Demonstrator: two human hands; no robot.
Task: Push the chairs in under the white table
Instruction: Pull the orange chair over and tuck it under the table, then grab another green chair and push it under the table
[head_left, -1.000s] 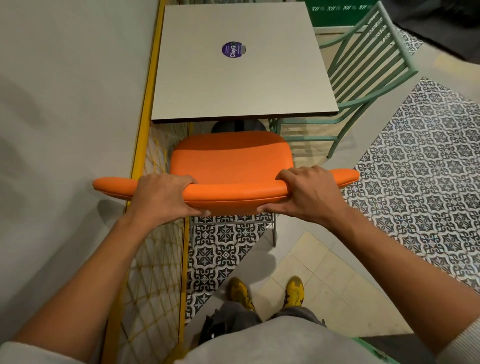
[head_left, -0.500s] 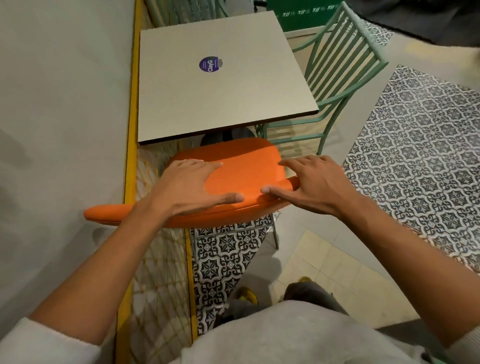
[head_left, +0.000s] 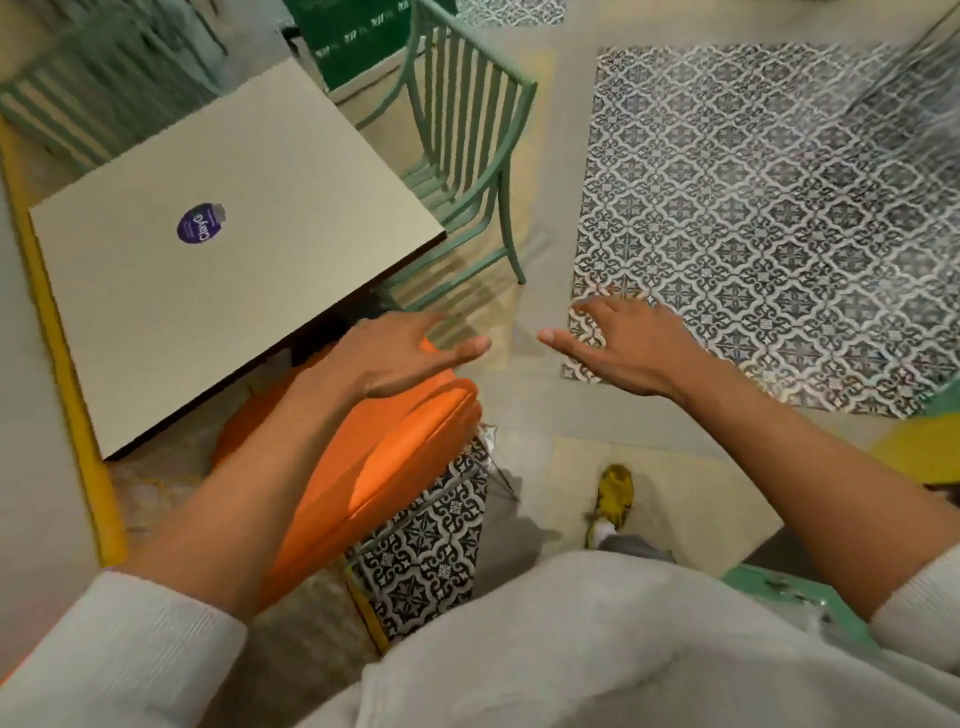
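The orange chair (head_left: 395, 457) sits tucked partway under the near edge of the white table (head_left: 218, 291), its seat front hidden beneath the tabletop and its padded backrest sticking out toward the person. The left hand (head_left: 400, 358) is above the far end of that backrest, fingers loosely spread and pointing right, palm down; the picture is smeared with motion, so I cannot say for sure whether the palm grazes the orange padding or floats just clear of it, but it grips nothing. The right hand (head_left: 618, 343) is out over bare floor near the corner of the patterned tile patch (head_left: 753, 218), well clear of the orange chair, fingers splayed and empty, thumb pointing back toward the left hand. Both forearms reach forward from pale sleeves, the left crossing over the orange backrest, the right angled out across the floor. A green slatted metal chair (head_left: 467, 156) stands at the table's right side, its seat partly under the tabletop and its back standing out beyond the edge. A round purple sticker (head_left: 201, 223) lies on the tabletop. One yellow shoe (head_left: 613, 493) shows on the floor below the right arm.
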